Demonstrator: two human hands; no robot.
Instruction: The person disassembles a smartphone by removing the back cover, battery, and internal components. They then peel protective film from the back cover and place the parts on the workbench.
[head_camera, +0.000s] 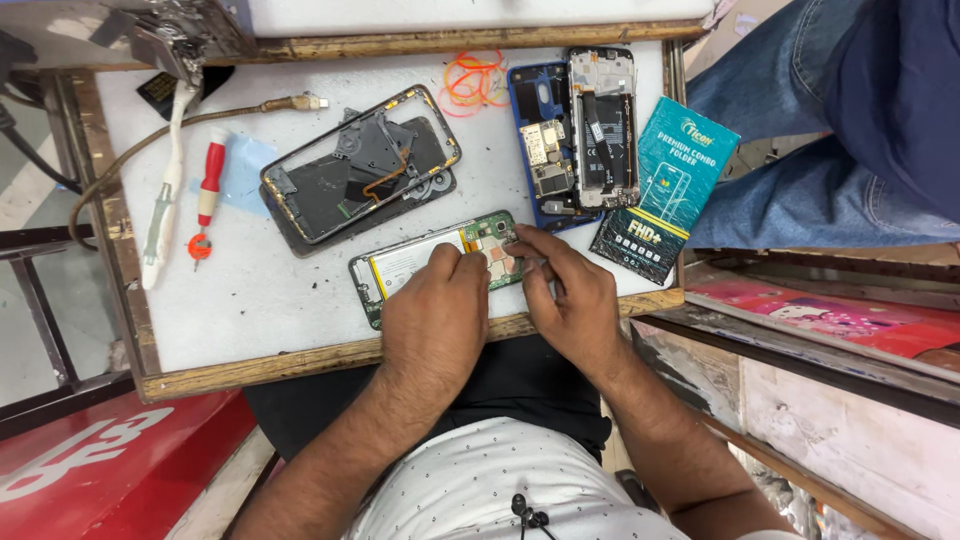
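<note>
The white wood-framed work surface (250, 300) carries everything. Just beyond the fingers and to their left lies a dark opened phone chassis with a gold-edged frame (355, 170); beyond them and to the right sit a blue-cased opened phone (545, 150) and a black display frame (605, 125), with a teal cardboard packet (665, 195) right of the fingers. Directly under the fingers lies the opened green-edged phone with its exposed battery and circuit board (410, 262), long axis running left to right, board end tilted slightly away. The left hand (435, 320) presses curled fingers on its middle. The right hand (570, 295) pinches closed fingertips at the board. A red-handled screwdriver (208, 190) lies far left.
</note>
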